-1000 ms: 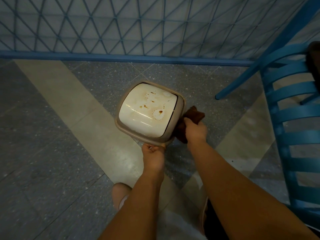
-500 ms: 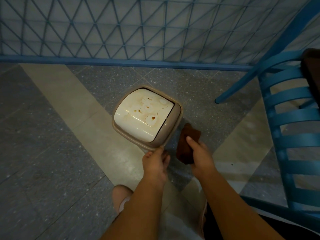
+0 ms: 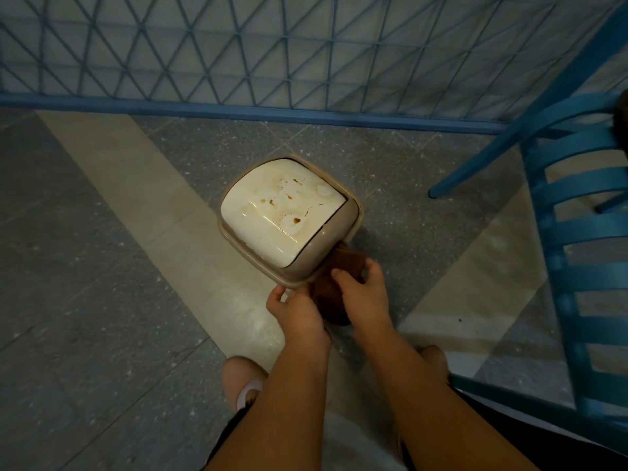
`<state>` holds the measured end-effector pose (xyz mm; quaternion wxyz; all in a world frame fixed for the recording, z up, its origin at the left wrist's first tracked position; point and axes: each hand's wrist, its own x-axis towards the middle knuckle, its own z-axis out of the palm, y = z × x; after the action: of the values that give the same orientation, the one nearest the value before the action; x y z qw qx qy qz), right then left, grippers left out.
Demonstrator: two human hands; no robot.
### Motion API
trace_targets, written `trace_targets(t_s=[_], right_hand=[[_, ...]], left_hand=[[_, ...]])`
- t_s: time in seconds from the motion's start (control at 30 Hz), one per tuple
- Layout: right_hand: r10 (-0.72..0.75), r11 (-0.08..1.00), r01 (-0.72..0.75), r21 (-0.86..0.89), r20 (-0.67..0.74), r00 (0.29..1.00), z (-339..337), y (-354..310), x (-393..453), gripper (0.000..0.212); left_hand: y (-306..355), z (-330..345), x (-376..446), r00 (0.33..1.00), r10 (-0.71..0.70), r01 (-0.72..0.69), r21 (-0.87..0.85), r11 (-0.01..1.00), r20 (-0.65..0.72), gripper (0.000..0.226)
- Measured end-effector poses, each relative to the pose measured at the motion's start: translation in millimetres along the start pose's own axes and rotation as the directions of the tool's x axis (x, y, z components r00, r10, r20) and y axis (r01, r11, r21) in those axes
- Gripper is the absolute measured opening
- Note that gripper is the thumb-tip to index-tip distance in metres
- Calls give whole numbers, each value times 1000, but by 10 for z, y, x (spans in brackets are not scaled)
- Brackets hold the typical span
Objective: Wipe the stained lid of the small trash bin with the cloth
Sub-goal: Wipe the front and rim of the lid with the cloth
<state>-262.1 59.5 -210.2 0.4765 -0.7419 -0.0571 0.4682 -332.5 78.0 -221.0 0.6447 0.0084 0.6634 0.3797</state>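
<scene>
Both hands meet just below the trash bin (image 3: pixel 339 239) — right hand (image 3: pixel 365 294) curled around the brown cloth (image 3: pixel 331 297), left hand (image 3: pixel 297 311) pinching its near edge, forearms angled inward.

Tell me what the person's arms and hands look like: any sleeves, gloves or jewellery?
Both forearms are bare all the way to the bottom edge of the view; no sleeve shows. The left hand and the right hand wear no gloves, and no ring, watch or bracelet can be seen. No markings show.
</scene>
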Motion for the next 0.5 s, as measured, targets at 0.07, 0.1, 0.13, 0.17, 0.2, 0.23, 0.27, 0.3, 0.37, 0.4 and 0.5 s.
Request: trace_targets(t_s=[0.07, 0.1, 0.13, 0.17, 0.2, 0.23, 0.27, 0.3, 0.37, 0.4, 0.5], right_hand=[[-19, 1000, 19, 17, -12, 1000, -44, -20, 5, 18], [-22, 1000, 22, 7, -20, 1000, -63, -24, 4, 10], [-21, 1000, 21, -7, -26, 999, -73, -19, -2, 5], [-18, 1000, 18, -25, -26, 999, -73, -12, -11, 4], [-14, 999, 13, -51, -21, 1000, -68, 6, -17, 4], [-13, 997, 12, -82, -13, 1000, -57, 20, -25, 5], [-15, 994, 14, -113, -7, 1000, -43, 30, -28, 7], [-18, 990, 17, -140, -4, 1000, -34, 35, -28, 9], [-12, 982, 9, -186, -11, 1000, -28, 28, -5, 12], [-4, 977, 2, -215, -9, 1000, -29, 15, 12, 14], [14, 949, -6, -315, 22, 1000, -11, -49, 77, 20]], left_hand=[[28, -16, -2, 1000, 8, -7, -2, 1000, 15, 38], [34, -21, -8, 1000, 10, -11, 7, 1000, 25, 35], [29, -26, 0, 999, 17, -18, 21, 1000, 43, 33], [21, -29, 7, 998, 17, -19, 30, 999, 63, 28], [7, -31, 10, 996, 19, -22, 44, 999, 84, 23], [-4, -34, 2, 994, 7, -13, 54, 998, 106, 20], [-15, -35, -13, 992, -14, 5, 74, 997, 123, 19], [-22, -39, -27, 989, -39, 26, 91, 996, 141, 21], [-32, -56, -38, 982, -48, 30, 104, 994, 184, 21], [-27, -64, -33, 980, -44, 26, 95, 995, 192, 17], [19, -75, -40, 981, -67, 68, 0, 998, 181, 21]])
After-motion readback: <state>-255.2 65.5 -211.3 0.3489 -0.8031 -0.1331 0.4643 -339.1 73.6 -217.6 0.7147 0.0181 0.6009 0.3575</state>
